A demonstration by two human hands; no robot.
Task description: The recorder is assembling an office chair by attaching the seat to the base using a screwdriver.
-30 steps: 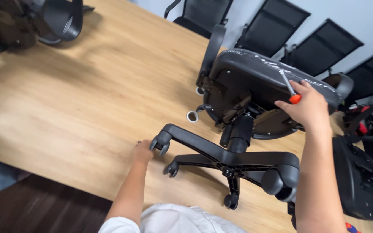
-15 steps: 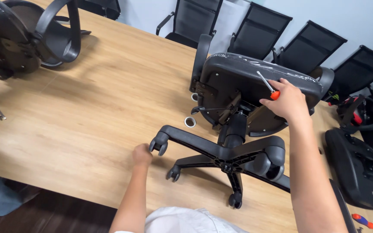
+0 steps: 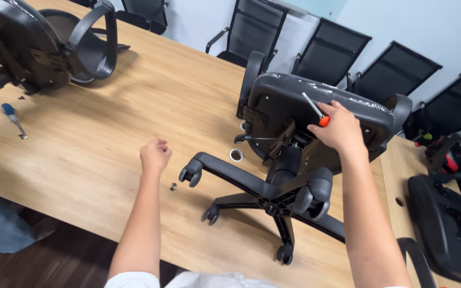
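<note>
Carefully keep the right hand [image 3: 340, 128] gripping the screwdriver [image 3: 314, 110] steady against the seat [image 3: 289, 98] at centre right, while the loosely fisted left hand [image 3: 155, 155] reaches the screws [image 3: 173, 186] just below.

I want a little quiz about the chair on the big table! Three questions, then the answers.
1. True or false: the right hand holds a screwdriver against the underside of the chair seat.
2. What is the left hand doing: A) gripping a caster, B) closed in a fist above the table, C) holding a hammer?
3. What colour is the handle of the spare screwdriver lying at the table's left side?

Key: 1 true; 2 B; 3 blue.
</note>
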